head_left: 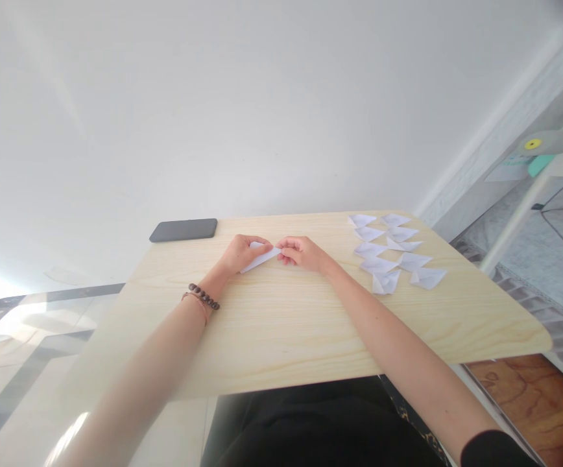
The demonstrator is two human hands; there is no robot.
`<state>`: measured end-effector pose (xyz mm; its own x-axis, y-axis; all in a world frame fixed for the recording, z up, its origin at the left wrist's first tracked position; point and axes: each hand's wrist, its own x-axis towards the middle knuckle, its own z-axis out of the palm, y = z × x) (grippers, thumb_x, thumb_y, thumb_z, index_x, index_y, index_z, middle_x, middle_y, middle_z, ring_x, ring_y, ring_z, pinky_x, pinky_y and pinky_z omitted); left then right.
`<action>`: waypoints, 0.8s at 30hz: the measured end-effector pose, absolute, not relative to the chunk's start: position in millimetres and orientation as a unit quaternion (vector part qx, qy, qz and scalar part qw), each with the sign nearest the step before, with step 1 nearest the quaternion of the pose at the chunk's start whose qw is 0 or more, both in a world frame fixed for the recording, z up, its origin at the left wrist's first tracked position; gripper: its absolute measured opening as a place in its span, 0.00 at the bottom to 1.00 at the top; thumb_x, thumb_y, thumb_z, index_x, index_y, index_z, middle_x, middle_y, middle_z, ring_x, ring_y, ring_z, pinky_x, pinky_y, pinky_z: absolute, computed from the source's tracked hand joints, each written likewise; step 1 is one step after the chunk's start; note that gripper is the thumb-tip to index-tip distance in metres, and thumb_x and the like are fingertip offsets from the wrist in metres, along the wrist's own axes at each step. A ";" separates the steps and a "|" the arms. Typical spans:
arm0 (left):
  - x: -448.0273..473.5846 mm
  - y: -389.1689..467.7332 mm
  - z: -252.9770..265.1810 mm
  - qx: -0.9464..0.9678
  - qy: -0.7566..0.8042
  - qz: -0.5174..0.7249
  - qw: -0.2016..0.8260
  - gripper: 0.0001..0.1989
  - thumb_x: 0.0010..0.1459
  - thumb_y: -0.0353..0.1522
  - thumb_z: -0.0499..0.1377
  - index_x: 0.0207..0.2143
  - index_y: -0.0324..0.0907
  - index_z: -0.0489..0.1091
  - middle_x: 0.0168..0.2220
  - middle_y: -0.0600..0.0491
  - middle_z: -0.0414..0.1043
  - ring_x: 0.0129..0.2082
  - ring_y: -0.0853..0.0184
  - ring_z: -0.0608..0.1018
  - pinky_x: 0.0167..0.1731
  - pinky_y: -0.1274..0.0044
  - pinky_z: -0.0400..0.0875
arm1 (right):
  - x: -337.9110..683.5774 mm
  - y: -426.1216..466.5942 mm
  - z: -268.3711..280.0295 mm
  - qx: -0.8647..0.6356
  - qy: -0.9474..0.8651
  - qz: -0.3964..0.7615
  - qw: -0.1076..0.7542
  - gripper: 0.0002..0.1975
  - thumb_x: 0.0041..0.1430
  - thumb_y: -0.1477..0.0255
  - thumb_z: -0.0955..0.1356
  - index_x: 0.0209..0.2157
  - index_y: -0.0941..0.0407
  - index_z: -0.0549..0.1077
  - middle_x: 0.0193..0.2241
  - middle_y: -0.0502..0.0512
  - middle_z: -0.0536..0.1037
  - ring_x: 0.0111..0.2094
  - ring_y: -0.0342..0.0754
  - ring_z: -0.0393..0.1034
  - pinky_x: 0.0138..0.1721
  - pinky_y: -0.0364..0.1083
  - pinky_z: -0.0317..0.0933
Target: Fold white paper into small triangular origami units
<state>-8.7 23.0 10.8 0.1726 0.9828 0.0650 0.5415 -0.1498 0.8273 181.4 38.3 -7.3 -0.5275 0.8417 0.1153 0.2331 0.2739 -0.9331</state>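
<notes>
A narrow piece of folded white paper [259, 258] is held between my two hands over the middle of the table. My left hand [245, 252] grips its left part, thumb on top and fingers behind. At the paper's pointed right end, my right hand [299, 251] pinches the tip between thumb and fingertips. The paper lies slantwise, its lower left corner close to the tabletop; whether it touches cannot be made out. Several folded white paper pieces [377, 264] with pointed ends sit in two rough columns to the right of my right hand.
The light wooden table [281, 337] reaches a white wall [272, 117] at the back. A dark grey flat object [184, 229], perhaps a phone, lies at the table's back left corner. Off the right side stands a pale metal frame [515, 220] with a yellow-centred joint.
</notes>
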 end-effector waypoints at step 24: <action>-9.2 25.6 5.1 0.716 0.541 0.318 0.306 0.21 0.45 0.47 0.56 0.32 0.40 0.74 0.22 0.54 0.70 0.17 0.74 0.64 0.16 0.81 0.54 | 176.9 38.1 -9.6 -0.354 -0.747 0.452 0.336 0.07 0.51 0.68 0.64 0.29 0.58 0.67 0.22 0.49 0.72 0.23 0.39 0.67 0.28 0.41 0.62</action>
<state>-9.2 25.6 5.1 0.2132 0.9691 0.1240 0.5800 -0.2277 0.7821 176.9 38.1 -9.6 -0.5237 0.8320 0.1830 0.2245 0.3420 -0.9125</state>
